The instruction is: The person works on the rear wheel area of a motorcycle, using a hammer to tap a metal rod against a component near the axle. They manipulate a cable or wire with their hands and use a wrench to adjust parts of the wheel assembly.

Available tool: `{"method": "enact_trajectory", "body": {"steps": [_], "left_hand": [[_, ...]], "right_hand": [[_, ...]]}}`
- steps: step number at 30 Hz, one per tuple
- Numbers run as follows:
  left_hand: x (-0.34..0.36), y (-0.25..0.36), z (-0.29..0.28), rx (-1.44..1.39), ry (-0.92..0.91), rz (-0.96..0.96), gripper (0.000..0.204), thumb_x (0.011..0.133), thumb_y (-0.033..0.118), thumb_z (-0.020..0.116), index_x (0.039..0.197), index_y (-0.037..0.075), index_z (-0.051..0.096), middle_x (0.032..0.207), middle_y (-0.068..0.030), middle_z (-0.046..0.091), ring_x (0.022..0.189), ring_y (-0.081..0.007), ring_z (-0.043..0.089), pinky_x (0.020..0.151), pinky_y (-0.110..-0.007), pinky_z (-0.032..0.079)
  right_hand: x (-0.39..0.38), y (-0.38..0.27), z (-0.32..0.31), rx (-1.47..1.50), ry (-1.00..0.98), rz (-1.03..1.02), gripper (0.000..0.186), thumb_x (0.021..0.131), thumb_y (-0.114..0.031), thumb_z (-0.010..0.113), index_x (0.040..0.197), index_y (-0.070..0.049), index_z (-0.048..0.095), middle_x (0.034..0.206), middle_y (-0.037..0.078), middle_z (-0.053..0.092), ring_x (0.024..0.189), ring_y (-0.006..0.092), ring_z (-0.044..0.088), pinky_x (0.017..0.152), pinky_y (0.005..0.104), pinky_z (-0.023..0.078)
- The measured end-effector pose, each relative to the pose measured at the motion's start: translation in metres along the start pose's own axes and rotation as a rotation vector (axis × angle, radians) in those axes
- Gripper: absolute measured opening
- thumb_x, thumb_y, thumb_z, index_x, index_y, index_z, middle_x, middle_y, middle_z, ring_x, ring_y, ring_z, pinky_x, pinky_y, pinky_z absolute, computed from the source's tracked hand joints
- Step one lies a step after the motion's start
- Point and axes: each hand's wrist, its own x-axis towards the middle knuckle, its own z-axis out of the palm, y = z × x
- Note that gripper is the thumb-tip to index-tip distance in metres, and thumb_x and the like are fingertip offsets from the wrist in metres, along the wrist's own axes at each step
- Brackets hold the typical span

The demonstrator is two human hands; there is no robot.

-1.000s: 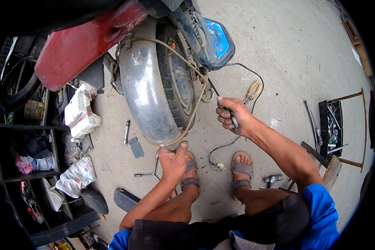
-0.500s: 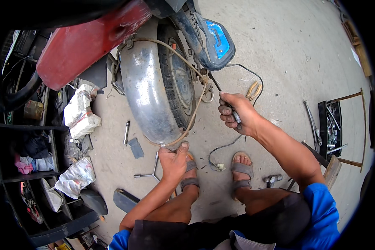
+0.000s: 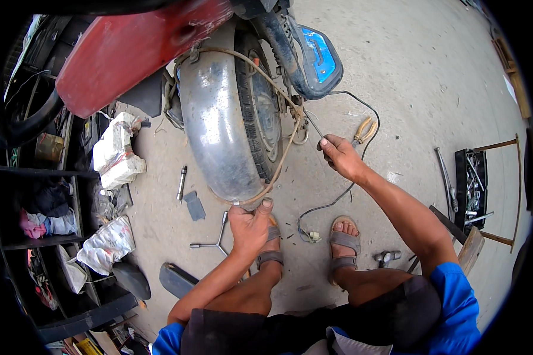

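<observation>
My left hand (image 3: 249,228) is closed at the lower edge of the dented silver mudguard (image 3: 210,142), where a rusty brown loop of thin rod or cord (image 3: 287,148) runs; its fingertips are partly hidden. My right hand (image 3: 340,157) grips a thin dark tool (image 3: 314,125) slanting up-left, its far end near a rusty joint beside the tyre (image 3: 251,112). Over the wheel are a scratched red body panel (image 3: 106,62) and a blue-and-black footrest (image 3: 320,59). Yellow-handled pliers (image 3: 366,129) lie on the floor by a black cable (image 3: 346,201), right of the wheel.
A black compartmented shelf (image 3: 38,239) with rags and white wrapped bundles (image 3: 115,148) stands left. A socket extension (image 3: 182,182) and three-arm wrench (image 3: 210,245) lie on the floor (image 3: 420,77). Right are a socket case (image 3: 471,183), long wrench (image 3: 447,180), wooden piece (image 3: 472,248) and hammer (image 3: 388,257).
The wheel and red panel appear a little further right in the picture. My right hand and its tool have shifted slightly right; my left hand keeps its place at the mudguard's lower edge.
</observation>
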Motion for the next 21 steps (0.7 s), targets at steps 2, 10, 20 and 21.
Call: {"method": "enact_trajectory", "body": {"steps": [2,10,20,21], "left_hand": [[0.000,0.000,-0.001,-0.001,-0.007,0.008,0.044,0.095,0.038,0.075,0.115,-0.001,0.067,0.116,-0.0085,0.067,0.110,-0.0186,0.059,0.100,-0.037,0.044],[0.001,0.000,0.000,-0.004,0.001,-0.004,0.048,0.094,0.041,0.076,0.113,-0.002,0.067,0.115,-0.0081,0.066,0.110,-0.0190,0.058,0.100,-0.037,0.043],[-0.002,0.009,0.003,-0.038,0.012,-0.132,0.050,0.093,0.041,0.076,0.115,-0.002,0.066,0.117,-0.0078,0.065,0.111,-0.0180,0.057,0.100,-0.036,0.043],[-0.003,0.010,0.003,-0.038,0.011,-0.125,0.049,0.093,0.041,0.076,0.115,-0.002,0.066,0.117,-0.0078,0.065,0.111,-0.0179,0.057,0.100,-0.036,0.043]], "right_hand": [[-0.002,-0.007,0.003,-0.030,0.035,-0.010,0.043,0.108,-0.040,0.049,0.094,-0.001,0.060,0.068,0.001,0.051,0.063,0.0117,0.046,0.058,0.0321,0.041],[-0.027,-0.096,-0.003,0.329,-0.029,0.391,0.031,0.106,-0.029,0.053,0.098,0.000,0.057,0.070,0.000,0.042,0.053,0.0112,0.036,0.048,0.0308,0.029],[-0.034,-0.095,0.002,0.233,-0.005,0.321,0.039,0.106,-0.034,0.052,0.100,0.004,0.060,0.071,0.000,0.045,0.055,0.0111,0.040,0.049,0.0303,0.034],[-0.034,-0.091,0.005,0.206,0.008,0.316,0.039,0.107,-0.034,0.052,0.100,0.004,0.060,0.071,0.000,0.045,0.055,0.0111,0.041,0.049,0.0304,0.034]]}}
